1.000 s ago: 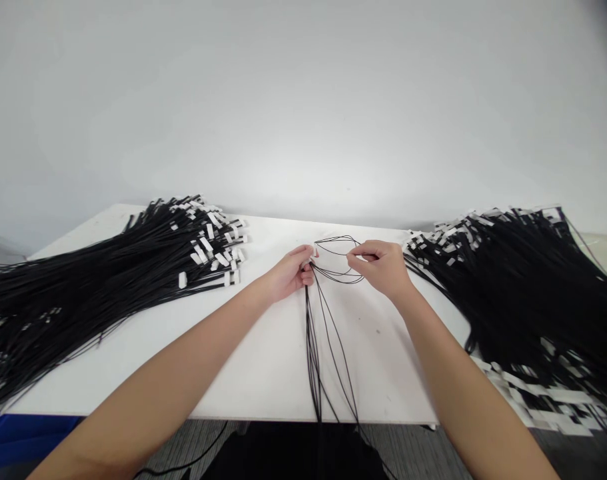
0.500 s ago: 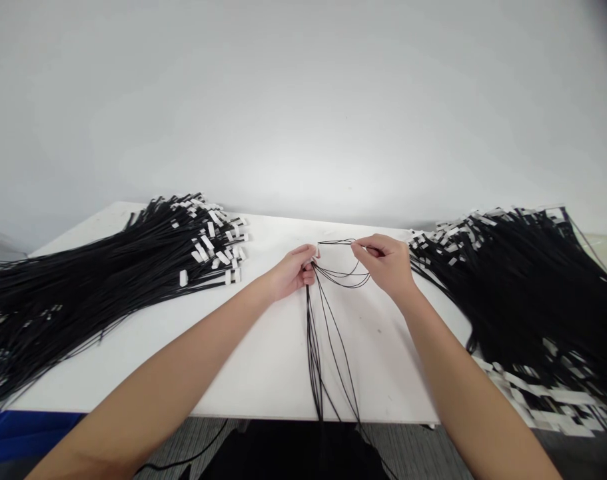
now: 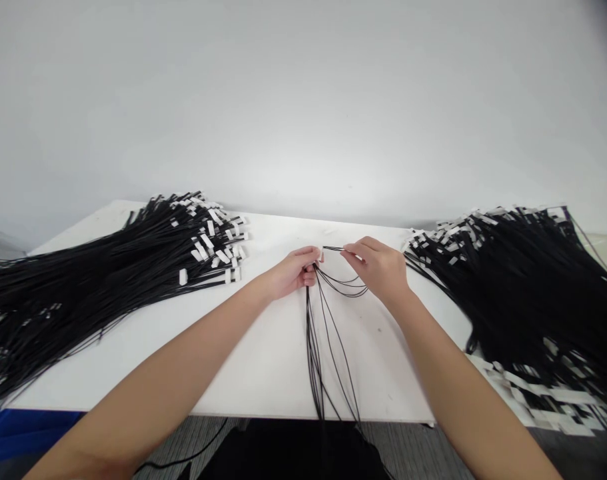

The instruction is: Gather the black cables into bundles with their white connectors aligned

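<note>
Both hands have moved closer together since a moment ago, and the wire loop between them has gone smaller. Left hand pinches a small white connector with the thin black wires hanging down over the white table. Right hand pinches one wire end right beside the connector. Big wire piles lie on either side.

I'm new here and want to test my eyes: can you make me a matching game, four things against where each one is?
1. left hand
2. right hand
3. tidy wire pile
4. loose wires

a. hanging over the table's near edge
b. lying at the table's left end
c. pinching a small white connector
d. pinching thin wire ends

Pairs: 1-c, 2-d, 3-b, 4-a
</note>
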The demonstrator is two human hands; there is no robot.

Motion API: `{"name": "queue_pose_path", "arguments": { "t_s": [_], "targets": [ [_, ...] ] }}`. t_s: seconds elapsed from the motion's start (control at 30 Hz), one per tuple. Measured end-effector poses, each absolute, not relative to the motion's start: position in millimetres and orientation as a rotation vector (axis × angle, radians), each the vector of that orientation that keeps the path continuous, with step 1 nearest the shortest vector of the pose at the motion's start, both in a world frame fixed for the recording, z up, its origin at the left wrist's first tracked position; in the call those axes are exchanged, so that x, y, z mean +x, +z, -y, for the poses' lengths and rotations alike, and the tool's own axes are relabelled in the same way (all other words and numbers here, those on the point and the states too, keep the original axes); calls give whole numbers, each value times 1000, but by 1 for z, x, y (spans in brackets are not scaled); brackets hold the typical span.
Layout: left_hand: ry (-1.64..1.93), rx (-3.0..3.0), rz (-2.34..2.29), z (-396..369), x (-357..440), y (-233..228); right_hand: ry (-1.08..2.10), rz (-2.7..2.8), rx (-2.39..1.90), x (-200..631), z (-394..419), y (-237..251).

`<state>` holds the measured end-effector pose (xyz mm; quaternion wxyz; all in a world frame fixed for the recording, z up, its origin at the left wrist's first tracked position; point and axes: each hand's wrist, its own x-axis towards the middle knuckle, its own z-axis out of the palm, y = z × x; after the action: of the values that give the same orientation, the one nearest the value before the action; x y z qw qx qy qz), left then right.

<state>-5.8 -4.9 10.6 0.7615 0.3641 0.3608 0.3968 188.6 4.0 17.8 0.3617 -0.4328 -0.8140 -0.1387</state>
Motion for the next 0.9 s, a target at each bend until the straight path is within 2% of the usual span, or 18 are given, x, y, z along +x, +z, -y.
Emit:
{"name": "queue_pose_path", "arguments": {
  "t_s": [0.9],
  "targets": [
    [799,816,-672,5,-10,11,-207,2142,-1069,183,-2,18]
  ]
}}
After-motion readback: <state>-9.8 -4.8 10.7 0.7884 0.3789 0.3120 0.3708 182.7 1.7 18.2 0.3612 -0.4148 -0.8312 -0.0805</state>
